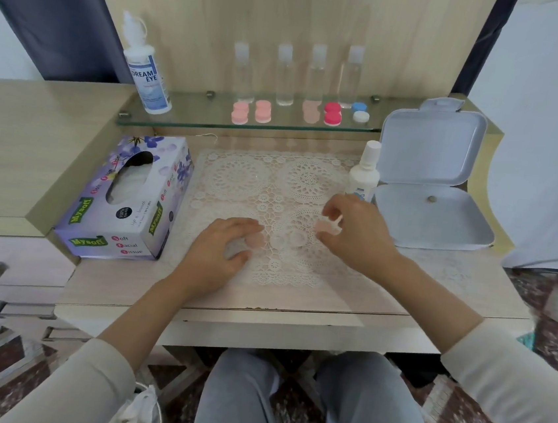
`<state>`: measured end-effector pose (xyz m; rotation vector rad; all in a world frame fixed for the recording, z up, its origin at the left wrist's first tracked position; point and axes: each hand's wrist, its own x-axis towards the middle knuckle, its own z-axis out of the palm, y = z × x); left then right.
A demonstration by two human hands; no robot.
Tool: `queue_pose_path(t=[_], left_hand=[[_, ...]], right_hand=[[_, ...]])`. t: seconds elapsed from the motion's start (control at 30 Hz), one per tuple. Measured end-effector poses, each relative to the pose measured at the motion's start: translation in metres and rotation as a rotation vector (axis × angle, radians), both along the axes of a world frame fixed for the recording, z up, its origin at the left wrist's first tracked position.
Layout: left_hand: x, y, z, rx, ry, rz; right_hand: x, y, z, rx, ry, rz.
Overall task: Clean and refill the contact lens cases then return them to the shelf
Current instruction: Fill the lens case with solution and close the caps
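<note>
While the uncapped lens case (287, 240) lies mid-mat, the right hand (358, 233) pinches a pink cap (328, 227) at its 2 o'clock. The left hand (222, 246), fingers flat, rests on the second cap (256, 240) at 9 o'clock. Judged step: recapping or uncapping. The next move demands square thread alignment.

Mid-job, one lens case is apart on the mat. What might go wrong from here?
1. The right hand pinches a pale pink cap close beside the upright small white bottle; a careless lift might tip it.
2. The open case base looks pale and translucent against the lace mat. It could be overlooked or nudged by the left hand, which rests by a second pink cap.
</note>
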<state>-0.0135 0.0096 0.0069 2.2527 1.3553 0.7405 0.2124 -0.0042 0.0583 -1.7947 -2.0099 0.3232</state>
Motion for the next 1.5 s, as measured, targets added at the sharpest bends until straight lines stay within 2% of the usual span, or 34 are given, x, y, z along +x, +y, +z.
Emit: queue_pose_path(t=[0.1,0.27,0.43,0.53,0.8,1.3,1.37,1.5], left_hand=[[0.006,0.004,-0.002,0.029,0.077,-0.011],[0.01,0.012,-0.002,0.026,0.077,0.045],[0.021,0.01,0.007,0.006,-0.107,0.039],[0.029,0.012,0.009,-0.021,-0.134,0.018],[0.041,0.01,0.013,-0.044,-0.028,-0.007],[0.054,0.004,0.023,-0.086,0.123,0.191],[0.053,0.005,0.023,-0.098,0.112,0.137],[0.042,0.006,0.025,-0.242,-0.048,0.001]], right_hand=[[-0.011,0.002,-0.011,-0.046,-0.047,0.093],[-0.022,0.007,-0.026,-0.113,-0.032,0.115],[-0.026,0.006,-0.034,-0.11,-0.03,0.102],[-0.026,0.006,-0.035,-0.107,-0.039,0.108],[-0.023,0.006,-0.035,-0.118,0.014,0.108],[-0.022,0.005,-0.035,-0.119,0.057,0.122],[-0.021,0.005,-0.035,-0.119,0.07,0.121],[-0.02,0.005,-0.035,-0.113,0.086,0.118]])
